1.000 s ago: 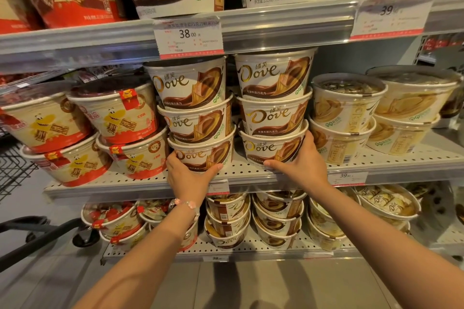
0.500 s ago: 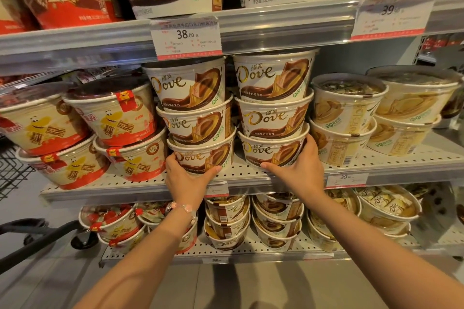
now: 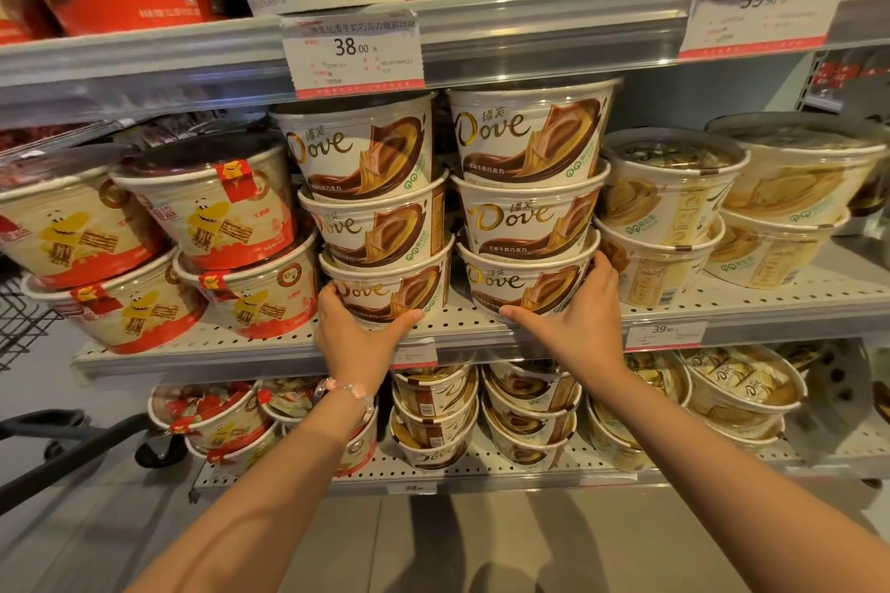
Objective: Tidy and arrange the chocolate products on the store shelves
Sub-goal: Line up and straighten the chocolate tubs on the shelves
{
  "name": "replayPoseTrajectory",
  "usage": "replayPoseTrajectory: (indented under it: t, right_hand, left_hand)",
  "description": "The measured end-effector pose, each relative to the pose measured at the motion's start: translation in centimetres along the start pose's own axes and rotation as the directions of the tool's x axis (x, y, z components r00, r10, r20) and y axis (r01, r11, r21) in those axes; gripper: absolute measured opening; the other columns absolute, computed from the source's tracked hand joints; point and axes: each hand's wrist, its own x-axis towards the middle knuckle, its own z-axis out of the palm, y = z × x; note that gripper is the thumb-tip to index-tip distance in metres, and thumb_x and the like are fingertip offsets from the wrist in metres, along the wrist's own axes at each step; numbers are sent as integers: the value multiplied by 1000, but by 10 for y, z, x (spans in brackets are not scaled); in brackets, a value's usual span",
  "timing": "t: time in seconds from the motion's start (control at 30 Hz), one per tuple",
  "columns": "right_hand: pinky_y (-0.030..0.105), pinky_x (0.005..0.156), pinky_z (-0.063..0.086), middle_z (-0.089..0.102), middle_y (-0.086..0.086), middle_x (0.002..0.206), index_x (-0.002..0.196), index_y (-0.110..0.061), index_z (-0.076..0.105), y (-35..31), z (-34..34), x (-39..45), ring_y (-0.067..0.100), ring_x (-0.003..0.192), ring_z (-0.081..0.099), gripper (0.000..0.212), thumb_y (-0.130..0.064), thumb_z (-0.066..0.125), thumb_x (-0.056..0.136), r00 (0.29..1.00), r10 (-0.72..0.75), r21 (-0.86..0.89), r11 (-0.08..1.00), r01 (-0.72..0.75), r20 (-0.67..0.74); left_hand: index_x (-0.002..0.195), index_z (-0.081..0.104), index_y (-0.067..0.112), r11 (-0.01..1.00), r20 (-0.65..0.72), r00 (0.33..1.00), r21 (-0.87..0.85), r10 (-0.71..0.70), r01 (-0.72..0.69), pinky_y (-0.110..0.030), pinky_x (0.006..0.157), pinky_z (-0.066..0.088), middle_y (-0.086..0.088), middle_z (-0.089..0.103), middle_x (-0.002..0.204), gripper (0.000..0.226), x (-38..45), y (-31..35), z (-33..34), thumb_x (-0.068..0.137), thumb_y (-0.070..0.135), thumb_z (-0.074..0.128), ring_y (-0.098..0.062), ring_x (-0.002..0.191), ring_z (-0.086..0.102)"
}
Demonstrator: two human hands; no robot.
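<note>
Two stacks of three white-and-brown Dove chocolate tubs stand side by side on the middle shelf [image 3: 269,342]. My left hand [image 3: 354,337] cups the bottom tub of the left stack [image 3: 390,289], thumb under its front. My right hand [image 3: 578,318] grips the bottom tub of the right stack [image 3: 520,284] from its right side, thumb along the base. Both bottom tubs rest on the perforated shelf near its front edge. The upper tubs [image 3: 525,135] lean slightly forward.
Red-and-cream wafer tubs [image 3: 212,212] crowd the left of the shelf, pale yellow Dove tubs [image 3: 669,202] the right. A 38.00 price tag [image 3: 354,51] hangs above. More tubs fill the lower shelf [image 3: 433,419]. A black cart handle [image 3: 72,462] juts in at lower left.
Both hands stay on the bottom tubs; the two stacks have shifted very slightly on the shelf. The view has drifted a little.
</note>
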Motion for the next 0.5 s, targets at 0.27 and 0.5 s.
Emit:
replayPoseTrajectory:
  t: [0.27,0.5]
  right_hand:
    - [35,107,35,36,9,143,144,-10,21,0,-1,-2,23,133,34,124,-57,85,49,1000,-24,-20,1000,24,4]
    - [42,110,33,29,13,146,149,-12,5,-3,-2,-5,28,136,31,126,-56,81,58,997,1,-23,1000,1,77]
  left_hand:
    - [136,30,6,999,13,1000,37,-16,15,-41,109,33,-11,42,138,111,0,1,0,49,43,88,-26,129,39]
    - [141,23,9,998,91,995,53,-40,35,-43,111,30,-9,36,144,112,1,0,-3,54,42,87,-25,133,35]
